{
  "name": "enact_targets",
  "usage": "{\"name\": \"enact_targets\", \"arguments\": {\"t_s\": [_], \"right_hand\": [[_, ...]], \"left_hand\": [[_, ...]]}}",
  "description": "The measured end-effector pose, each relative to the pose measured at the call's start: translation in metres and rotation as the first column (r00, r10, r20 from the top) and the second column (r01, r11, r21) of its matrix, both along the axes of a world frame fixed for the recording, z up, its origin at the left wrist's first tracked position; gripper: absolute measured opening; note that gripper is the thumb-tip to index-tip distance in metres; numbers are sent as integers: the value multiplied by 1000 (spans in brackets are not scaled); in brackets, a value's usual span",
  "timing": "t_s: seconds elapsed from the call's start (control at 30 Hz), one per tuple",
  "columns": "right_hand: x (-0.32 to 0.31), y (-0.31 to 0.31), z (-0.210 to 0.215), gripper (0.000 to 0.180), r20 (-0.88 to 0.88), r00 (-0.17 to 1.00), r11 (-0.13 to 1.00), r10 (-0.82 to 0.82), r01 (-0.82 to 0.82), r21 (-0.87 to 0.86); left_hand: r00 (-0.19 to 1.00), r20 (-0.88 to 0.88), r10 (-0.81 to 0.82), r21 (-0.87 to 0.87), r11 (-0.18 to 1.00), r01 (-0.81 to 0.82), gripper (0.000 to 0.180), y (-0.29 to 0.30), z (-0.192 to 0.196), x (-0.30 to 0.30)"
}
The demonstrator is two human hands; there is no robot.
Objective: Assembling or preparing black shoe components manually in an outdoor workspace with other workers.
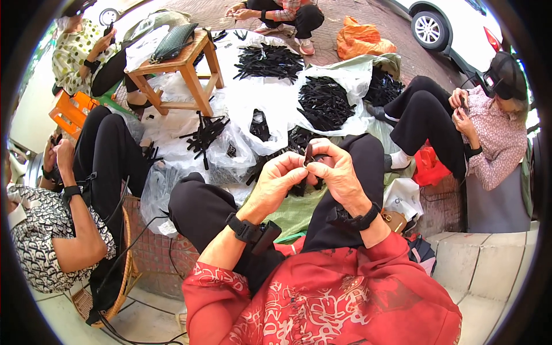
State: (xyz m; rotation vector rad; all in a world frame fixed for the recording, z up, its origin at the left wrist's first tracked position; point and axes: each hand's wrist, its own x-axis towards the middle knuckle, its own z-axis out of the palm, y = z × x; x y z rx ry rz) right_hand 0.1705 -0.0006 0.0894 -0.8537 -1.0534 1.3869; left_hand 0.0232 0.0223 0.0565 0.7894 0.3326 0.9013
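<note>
Above my lap, my left hand and my right hand meet, fingertips pinched together. Between them is a thin black strip, one end pointing up; its lower part is hidden by my fingers. Just beyond my hands, between my knees, lies a heap of similar black strips, partly covered by my hands. More piles of black strips lie on white plastic sheets farther off, one bundle on an opened white bag. A smaller loose cluster sits left of centre.
A wooden stool carrying a dark bag stands at far left, near an orange plastic stool. Several people sit around the piles, handling small items. An orange sack, a red bag and a parked white car are at right.
</note>
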Motion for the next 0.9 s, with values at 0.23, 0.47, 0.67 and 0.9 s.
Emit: {"name": "enact_targets", "arguments": {"t_s": [0.23, 0.47, 0.67, 0.9], "right_hand": [[15, 7, -2, 19, 246, 968, 982, 44, -88, 169], [17, 6, -3, 19, 77, 990, 991, 119, -123, 54], [20, 7, 16, 20, 426, 886, 983, 182, -164, -79], [28, 9, 18, 20, 677, 728, 940, 107, -296, 171]], "left_hand": [[995, -25, -97, -140, 986, 92, 10, 0, 9, -5], [981, 63, -183, -203, 960, 192, 7, 0, 8, -4], [986, -77, -151, -180, 974, 135, 7, -1, 5, -9], [961, -177, -215, -194, 964, 180, 10, 1, 14, -9]]}}
